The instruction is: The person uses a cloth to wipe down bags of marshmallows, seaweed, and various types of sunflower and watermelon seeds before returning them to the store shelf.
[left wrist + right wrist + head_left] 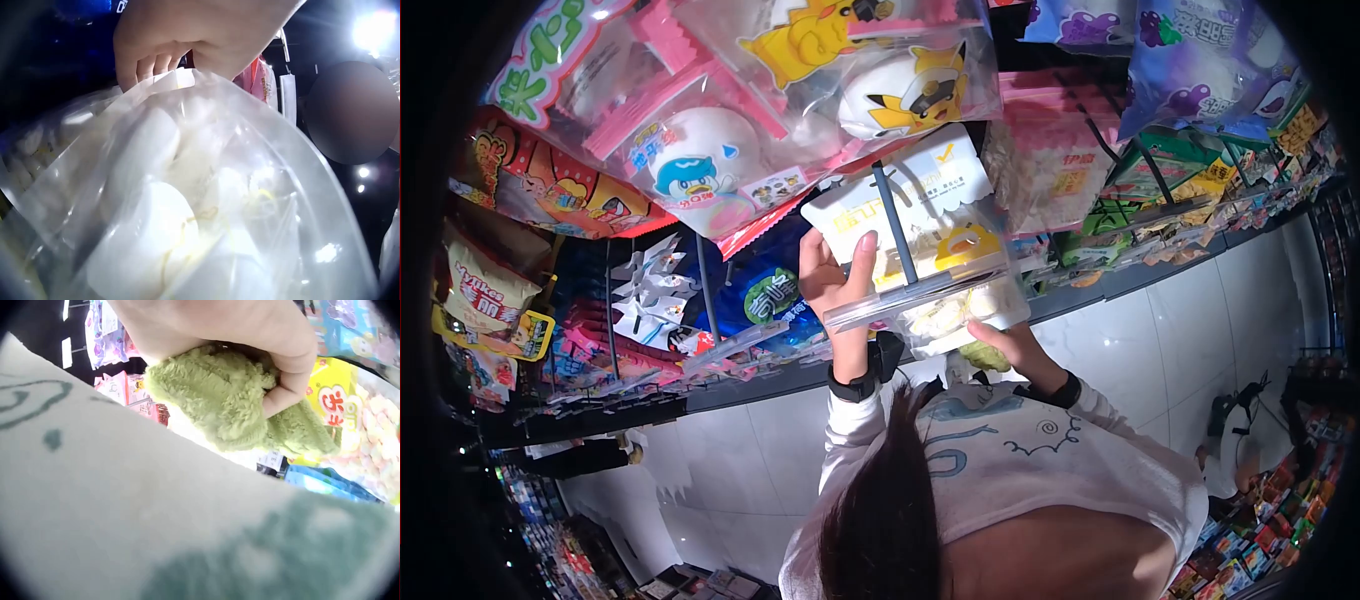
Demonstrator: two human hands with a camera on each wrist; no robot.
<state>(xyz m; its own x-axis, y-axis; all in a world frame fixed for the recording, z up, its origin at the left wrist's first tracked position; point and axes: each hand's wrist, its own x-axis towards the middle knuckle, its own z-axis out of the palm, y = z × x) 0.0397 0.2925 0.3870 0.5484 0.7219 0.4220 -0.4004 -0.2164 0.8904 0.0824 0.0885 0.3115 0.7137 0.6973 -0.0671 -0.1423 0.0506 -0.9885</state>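
Note:
A clear bag of white pieces [960, 190] with a white and yellow printed top hangs at a dark display rod [892, 220]. My left hand [832, 278] grips this bag at its left side, thumb in front. The left wrist view shows that hand's curled fingers at the bag's upper edge, the white pieces [156, 231] filling the view below. A fuzzy green cloth [212, 400] is bunched in my right hand [250, 331], its fingers curled round it. In the head view, the right thumb lies at the bag's lower right corner, and the green cloth [985, 355] shows beneath.
Large bags with cartoon prints [700, 150] hang close above. Pink bags [1065, 160] and purple-printed bags [1210, 70] are on the right, blue bags [760, 295] on the left. A clear label strip [930, 290] crosses before the bag. Pale floor tiles [1145, 320] lie beyond the rack.

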